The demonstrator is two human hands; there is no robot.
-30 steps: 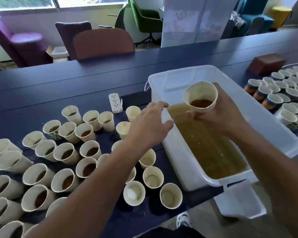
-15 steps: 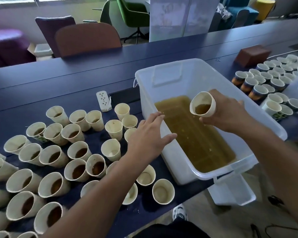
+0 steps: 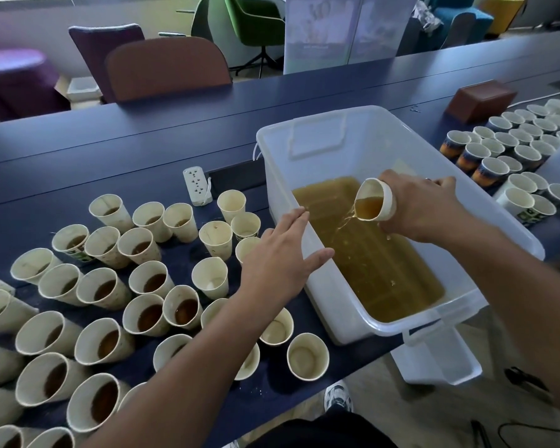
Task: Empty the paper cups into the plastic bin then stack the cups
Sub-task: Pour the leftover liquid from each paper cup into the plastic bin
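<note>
right hand (image 3: 424,208) fingers (image 3: 442,183) wrap a paper cup (image 3: 374,202), tilted on its side above the plastic bin (image 3: 514,234); the cup's base is hidden in the palm. amber liquid (image 3: 379,260) streams from its rim into the bin. left hand (image 3: 282,257) fingers lie straight, released, on the bin's near wall. cream cups (image 3: 149,282) crowd the table (image 3: 143,137) to the left, some cut off by the frame edge.
</note>
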